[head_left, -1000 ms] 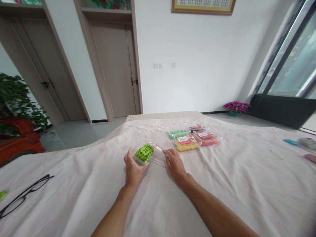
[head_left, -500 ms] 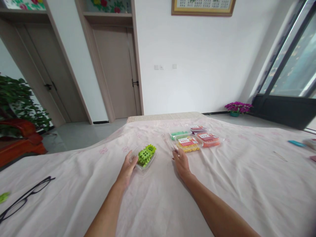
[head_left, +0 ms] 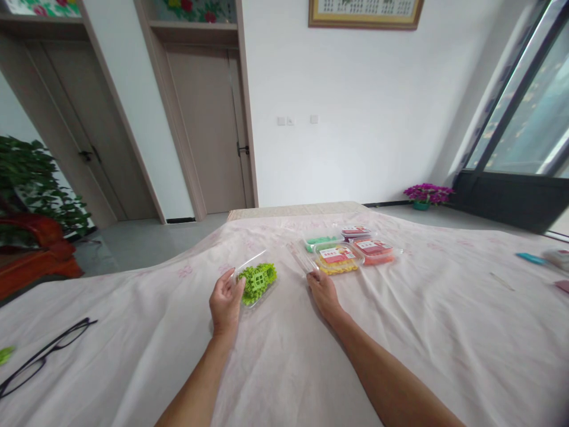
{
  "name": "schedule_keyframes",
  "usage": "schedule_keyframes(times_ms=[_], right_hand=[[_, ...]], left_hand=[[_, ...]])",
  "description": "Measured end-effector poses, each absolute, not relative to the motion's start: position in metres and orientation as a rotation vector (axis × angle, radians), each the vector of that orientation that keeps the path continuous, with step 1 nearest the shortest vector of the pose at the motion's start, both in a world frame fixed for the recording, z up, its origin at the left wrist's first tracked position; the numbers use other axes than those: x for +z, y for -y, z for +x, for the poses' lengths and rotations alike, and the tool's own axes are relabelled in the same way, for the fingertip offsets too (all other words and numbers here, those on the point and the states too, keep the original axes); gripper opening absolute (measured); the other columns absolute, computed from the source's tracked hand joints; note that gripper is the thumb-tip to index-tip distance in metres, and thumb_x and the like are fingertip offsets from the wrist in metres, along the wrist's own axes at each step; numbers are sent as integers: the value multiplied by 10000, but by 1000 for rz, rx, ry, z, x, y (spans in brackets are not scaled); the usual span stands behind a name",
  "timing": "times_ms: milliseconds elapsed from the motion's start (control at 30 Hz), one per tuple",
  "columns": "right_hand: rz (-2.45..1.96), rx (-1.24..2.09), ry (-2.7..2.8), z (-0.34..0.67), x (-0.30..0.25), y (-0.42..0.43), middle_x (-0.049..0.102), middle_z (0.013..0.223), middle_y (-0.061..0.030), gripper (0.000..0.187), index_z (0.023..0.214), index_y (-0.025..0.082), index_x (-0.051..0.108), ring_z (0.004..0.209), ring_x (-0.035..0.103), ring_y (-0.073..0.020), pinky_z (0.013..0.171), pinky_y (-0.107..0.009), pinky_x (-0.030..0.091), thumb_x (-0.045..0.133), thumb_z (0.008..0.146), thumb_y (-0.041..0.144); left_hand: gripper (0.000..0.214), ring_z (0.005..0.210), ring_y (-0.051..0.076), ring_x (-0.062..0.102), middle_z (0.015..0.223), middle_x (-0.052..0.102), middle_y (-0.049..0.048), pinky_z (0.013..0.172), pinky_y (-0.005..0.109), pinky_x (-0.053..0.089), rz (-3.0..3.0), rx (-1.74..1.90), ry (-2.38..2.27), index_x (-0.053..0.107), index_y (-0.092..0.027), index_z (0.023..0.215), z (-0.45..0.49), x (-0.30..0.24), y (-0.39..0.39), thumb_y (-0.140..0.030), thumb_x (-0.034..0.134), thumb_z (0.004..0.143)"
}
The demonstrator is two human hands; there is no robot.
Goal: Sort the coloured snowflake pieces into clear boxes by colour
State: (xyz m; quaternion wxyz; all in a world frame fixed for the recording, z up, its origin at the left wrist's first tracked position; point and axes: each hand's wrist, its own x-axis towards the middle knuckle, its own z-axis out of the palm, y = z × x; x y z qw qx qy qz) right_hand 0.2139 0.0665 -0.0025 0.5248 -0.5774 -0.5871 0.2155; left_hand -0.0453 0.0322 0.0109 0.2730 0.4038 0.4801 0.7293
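Observation:
My left hand (head_left: 225, 302) grips the near end of a clear plastic tray (head_left: 249, 267) holding lime-green interlocking blocks (head_left: 258, 280), tilted up off the pink bedsheet (head_left: 284, 356). To the right, my right hand (head_left: 323, 292) rests on the sheet, its fingers closed on the clear lid (head_left: 301, 259), which stands on edge beside the yellow box. Behind it sits a cluster of closed clear boxes: yellow (head_left: 336, 259), orange-red (head_left: 376, 249), green (head_left: 320, 241) and a purple-red one (head_left: 355, 231).
Black glasses (head_left: 40, 359) lie at the left edge of the sheet, with a green scrap (head_left: 5, 354) beside them. Small items, one teal (head_left: 528, 258), lie far right. Doors, a leafy plant (head_left: 31, 184) and a flower pot (head_left: 427, 194) stand beyond the bed.
The lid came off the green tray; my right hand carried it right, towards the yellow box. My left hand shifted grip and tipped the tray up.

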Motion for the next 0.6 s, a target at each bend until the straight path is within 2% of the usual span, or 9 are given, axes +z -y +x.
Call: schedule_keyframes(times_ms=[133,300,500,600], right_hand=[[-1380,489,1430,214,-5,-67,611,711,-18,252,726,190,590,724,538,-182,669,-273,388,442,802,379],[-1364,506,1416,214,-8,-69,624,721,-16,247,744,192,592,744,556,-187,685,-273,402,443,810,379],[-1357,502,1417,215,-7,-68,638,728,-26,244,740,193,597,758,568,-201,696,-285,406,456,804,381],[-1360,517,1389,214,-5,-67,635,714,-24,243,739,191,598,747,570,-201,686,-287,413,475,800,391]], left_hand=[[482,1140,245,638,1244,655,124,1044,428,487,1459,2025,-1335,622,-163,1177,-41,14,-23,-389,743,769],[349,1213,251,586,1259,644,106,1088,471,442,1995,2057,-1374,631,-186,1133,-43,23,-15,-333,693,823],[378,1221,254,574,1313,604,117,1055,469,461,2342,2080,-1356,597,-210,1202,-51,36,-11,-255,691,838],[379,1229,264,566,1341,582,119,1050,476,465,2424,2074,-1324,607,-221,1190,-53,44,-8,-268,708,828]])
